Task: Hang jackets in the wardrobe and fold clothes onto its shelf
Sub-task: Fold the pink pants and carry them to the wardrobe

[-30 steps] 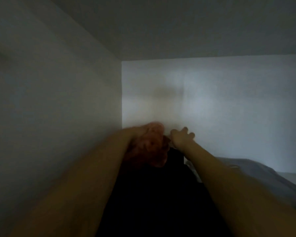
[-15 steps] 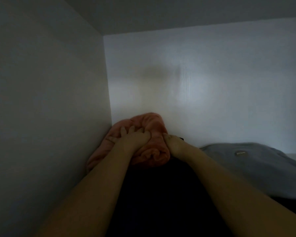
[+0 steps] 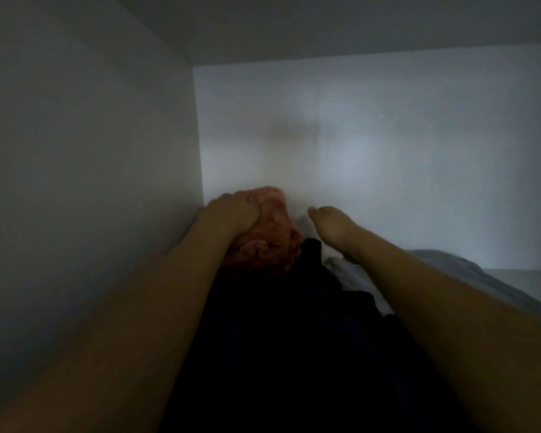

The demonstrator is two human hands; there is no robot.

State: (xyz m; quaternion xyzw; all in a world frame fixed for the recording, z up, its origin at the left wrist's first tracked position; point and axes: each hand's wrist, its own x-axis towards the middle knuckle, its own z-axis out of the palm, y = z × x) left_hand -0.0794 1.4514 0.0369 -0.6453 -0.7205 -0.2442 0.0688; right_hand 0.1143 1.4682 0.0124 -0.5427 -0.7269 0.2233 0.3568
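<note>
Pink garment (image 3: 270, 232), bunched and wrinkled, pushed deep into the left back corner of the wardrobe shelf, against the white side wall (image 3: 91, 182) and close to the white back wall (image 3: 372, 145). Left hand (image 3: 231, 215) on its near left side, fingers curled into the cloth and gripping it, wrist close by the side wall. Right hand (image 3: 328, 226) apart from the pink bundle, to its right, fingers bent downward and loosely together, holding nothing visible; fingertips low near a pale cloth (image 3: 350, 270), contact impossible to tell in the dim light. Both forearms stretched forward from the bottom edges of the view, well apart at the elbows and nearer at the hands, yet not touching. Black garment (image 3: 294, 339) spread between the arms, filling the lower middle, its far edge just under the pink bundle and touching it. Grey garment (image 3: 469, 276) lying to the right beyond the right forearm, flat and low. Bare strip of shelf (image 3: 525, 279) showing at the far right, past the grey cloth. Overall dark and slightly blurred.
</note>
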